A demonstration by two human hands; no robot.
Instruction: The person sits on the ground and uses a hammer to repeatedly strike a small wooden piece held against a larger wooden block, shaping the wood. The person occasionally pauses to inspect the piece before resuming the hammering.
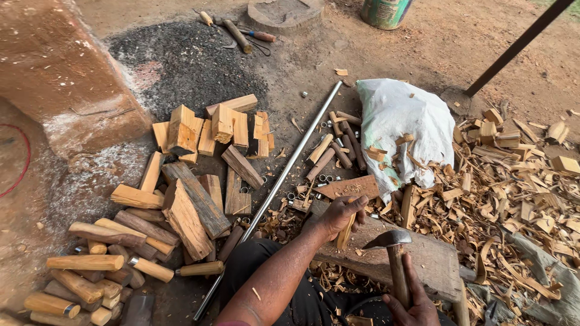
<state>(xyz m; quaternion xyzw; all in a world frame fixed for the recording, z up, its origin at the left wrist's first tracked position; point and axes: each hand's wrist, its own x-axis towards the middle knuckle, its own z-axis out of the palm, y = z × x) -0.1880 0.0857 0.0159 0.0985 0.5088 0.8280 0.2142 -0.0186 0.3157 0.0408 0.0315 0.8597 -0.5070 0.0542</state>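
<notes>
Bare earth floor (338,54), brown, with a dark ash patch (181,60) at upper left beside a reddish clay block (66,78).

Left hand (341,214): fingers curled shut around a short wooden billet (346,232), held upright on a flat wooden chopping block (423,259). Billet pale, end resting on the block.

Right hand (414,305): fingers wrapped tight on the wooden handle of an adze-like hammer (389,241). Dark metal head raised just right of the billet, near it; contact cannot be told.

White woven sack (402,124), crumpled, beyond the block at upper right; no marking legible. Green cylindrical container (385,12) at top edge, cut off by the frame.

Long metal rod (284,181) lying diagonally across the floor, from near the sack down toward the knee. Left of rod: pile of split wood blocks (199,157). Lower left: rounded finished handles (84,262), some with metal ferrules. Small metal rings (323,179) scattered between rod and sack. Wood chips and shavings (513,193) thick on the right side. Tools (238,33) lying near a round stone base (284,12) at the top.
</notes>
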